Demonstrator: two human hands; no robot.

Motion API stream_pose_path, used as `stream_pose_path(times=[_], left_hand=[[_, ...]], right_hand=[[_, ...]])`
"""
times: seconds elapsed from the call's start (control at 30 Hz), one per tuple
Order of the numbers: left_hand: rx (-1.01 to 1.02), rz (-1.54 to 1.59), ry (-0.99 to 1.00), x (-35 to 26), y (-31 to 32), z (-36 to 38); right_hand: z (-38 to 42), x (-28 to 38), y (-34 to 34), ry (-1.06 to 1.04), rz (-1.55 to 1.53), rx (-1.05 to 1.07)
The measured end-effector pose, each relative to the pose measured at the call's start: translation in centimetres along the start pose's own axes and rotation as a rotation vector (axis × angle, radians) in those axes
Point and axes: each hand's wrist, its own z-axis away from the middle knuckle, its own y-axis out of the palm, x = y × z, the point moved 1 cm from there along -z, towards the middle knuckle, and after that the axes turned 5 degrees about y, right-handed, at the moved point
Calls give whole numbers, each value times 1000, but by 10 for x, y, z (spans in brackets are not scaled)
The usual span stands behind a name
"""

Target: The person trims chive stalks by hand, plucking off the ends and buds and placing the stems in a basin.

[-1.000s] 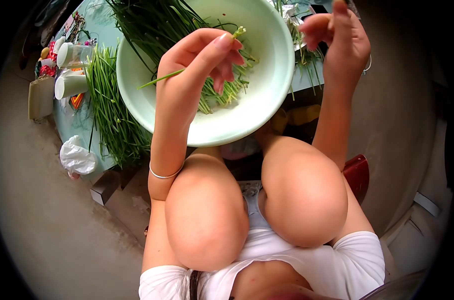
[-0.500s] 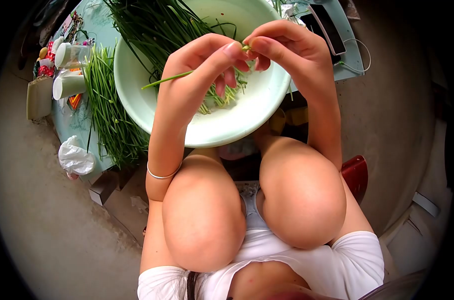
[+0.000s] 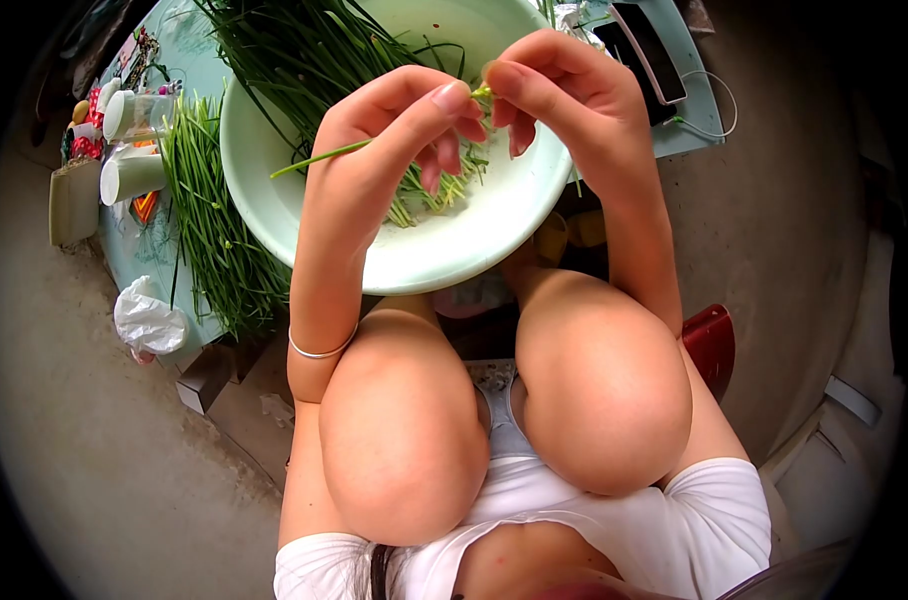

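My left hand (image 3: 399, 130) is closed in a pinch around a thin green garlic chive stalk (image 3: 319, 158), whose free end sticks out to the left past my wrist. At the stalk's yellow-green tip, which looks like a bud, the thumb and forefinger of my right hand (image 3: 569, 95) press together. Both hands are above a pale green basin (image 3: 434, 272). Inside it, long dark green chives (image 3: 299, 70) lean over the far left rim, and short pale stalk pieces (image 3: 409, 205) lie on the bottom, partly hidden by my left hand.
Another pile of chives (image 3: 214, 220) lies left of the basin on the light blue table (image 3: 199, 45). Cups (image 3: 134, 172) and a crumpled white plastic bag (image 3: 149, 315) are at the table's left side. A phone-like device (image 3: 649, 50) with a white cable sits at the right.
Both hands have shifted slightly left with the stalk between them. The view has moved a little too. Both pinches stay closed.
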Motion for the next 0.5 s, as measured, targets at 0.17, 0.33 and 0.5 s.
stream_pose_path(times=[0.17, 0.33, 0.5], left_hand=[[-3, -23, -15, -1, 0, 0], [-26, -22, 6, -1, -2, 0], [-11, -3, 5, -1, -1, 1]], right_hand=[[-1, 0, -7, 29, -65, -108], [0, 1, -9, 43, -96, -82], [-1, -2, -13, 74, -188, -77]])
